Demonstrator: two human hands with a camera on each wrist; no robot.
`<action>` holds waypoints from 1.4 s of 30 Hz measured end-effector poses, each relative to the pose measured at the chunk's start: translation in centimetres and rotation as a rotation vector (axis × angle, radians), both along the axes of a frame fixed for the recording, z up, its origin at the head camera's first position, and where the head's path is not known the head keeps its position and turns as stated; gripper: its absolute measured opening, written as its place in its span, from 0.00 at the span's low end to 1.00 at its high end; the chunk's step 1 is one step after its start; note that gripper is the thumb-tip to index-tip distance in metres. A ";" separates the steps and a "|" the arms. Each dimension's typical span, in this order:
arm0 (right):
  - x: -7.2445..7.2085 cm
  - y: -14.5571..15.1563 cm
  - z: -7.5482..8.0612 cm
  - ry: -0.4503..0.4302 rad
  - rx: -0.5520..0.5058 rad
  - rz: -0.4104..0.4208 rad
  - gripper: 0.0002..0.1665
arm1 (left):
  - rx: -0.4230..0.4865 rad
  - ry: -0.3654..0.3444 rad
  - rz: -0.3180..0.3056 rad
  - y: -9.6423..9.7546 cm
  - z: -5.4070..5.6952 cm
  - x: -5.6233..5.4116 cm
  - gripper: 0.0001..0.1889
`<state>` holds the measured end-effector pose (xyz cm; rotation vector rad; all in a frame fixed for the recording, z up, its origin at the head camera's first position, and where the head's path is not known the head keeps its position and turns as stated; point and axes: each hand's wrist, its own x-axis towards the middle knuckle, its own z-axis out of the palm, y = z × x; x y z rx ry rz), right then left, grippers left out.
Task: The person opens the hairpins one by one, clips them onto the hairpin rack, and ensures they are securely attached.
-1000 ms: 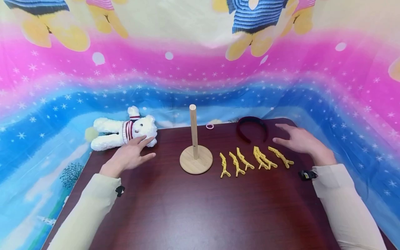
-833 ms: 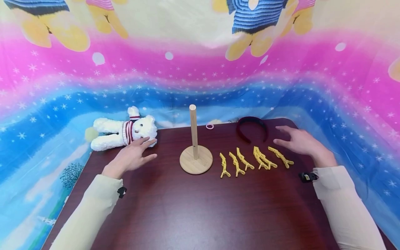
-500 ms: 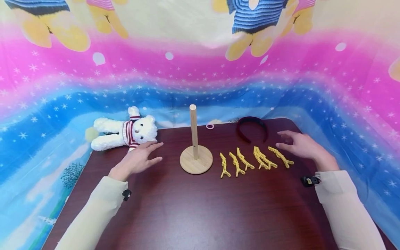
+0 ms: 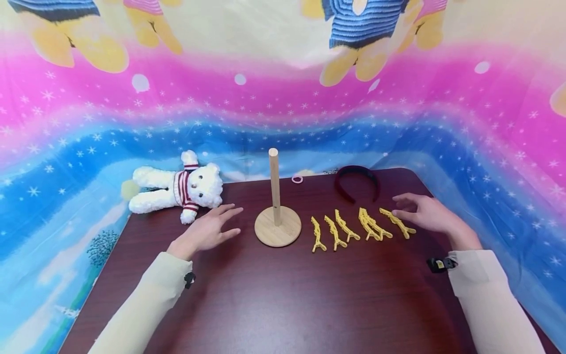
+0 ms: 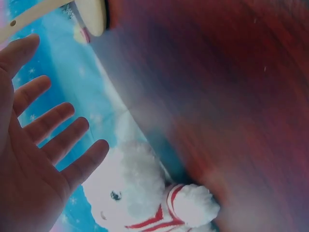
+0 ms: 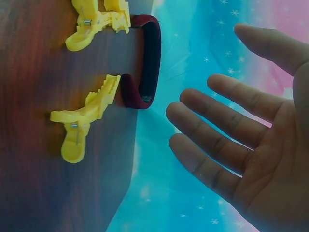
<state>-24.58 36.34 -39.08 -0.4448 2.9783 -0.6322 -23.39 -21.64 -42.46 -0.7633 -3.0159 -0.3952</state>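
My left hand [image 4: 207, 230] hovers with spread fingers between the white teddy bear [image 4: 205, 186] and a wooden stand [image 4: 277, 233]. The bear lies on its back in a red-striped sweater. Nothing is in the left palm [image 5: 34, 179] in the left wrist view. On the right, my right hand [image 4: 431, 214] is held beside the rightmost yellow hair clip [image 4: 398, 222], its fingers apart and the palm bare. Several more yellow hair clips [image 4: 336, 233] lie in a row left of it. Behind them lies a dark red headband [image 4: 357, 183], also visible in the right wrist view.
A small pink hair tie [image 4: 297, 180] lies at the back edge of the dark brown table [image 4: 283, 295], behind the upright post [image 4: 275, 187]. Patterned cloth [image 4: 283, 98] hangs along the back and sides.
My left hand has moved right and toward me, away from over the bear, so the bear's near arm now shows. My right hand has come slightly nearer to me, closer to the rightmost clip.
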 end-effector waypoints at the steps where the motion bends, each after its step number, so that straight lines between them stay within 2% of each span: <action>1: 0.0 0.1 -0.1 -0.001 0.000 -0.001 0.32 | 0.000 -0.004 -0.001 0.1 -0.2 0.0 0.34; 11: 0.4 0.6 -1.0 -0.016 -0.005 -0.011 0.27 | -0.013 -0.043 -0.041 1.8 -1.2 0.2 0.35; 21: 0.4 1.7 -2.5 -0.057 -0.002 -0.045 0.30 | -0.008 -0.038 -0.090 3.3 -2.4 0.2 0.35; 29: 0.4 2.6 -3.6 -0.098 -0.005 -0.060 0.29 | -0.027 -0.056 -0.128 4.6 -3.0 0.4 0.34; 42: 0.2 3.6 -5.4 -0.114 -0.020 -0.098 0.29 | -0.025 -0.063 -0.164 5.4 -4.0 0.6 0.32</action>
